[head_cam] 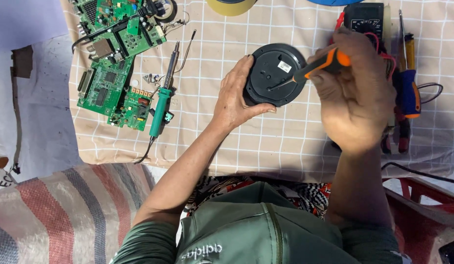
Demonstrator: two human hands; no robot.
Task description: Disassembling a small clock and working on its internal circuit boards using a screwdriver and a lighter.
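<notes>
Green zip top; sleeves pushed up

My left hand (234, 100) cups the round black casing's (275, 74) left edge; my right hand (356, 95) is fisted just right of it, gripping a screwdriver (319, 64).

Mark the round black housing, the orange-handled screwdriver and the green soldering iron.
round black housing (272, 73), head view, bare back face left of the label.
orange-handled screwdriver (319, 65), head view, orange grip below the fingers.
green soldering iron (160, 110), head view, middle of the green handle.
</notes>
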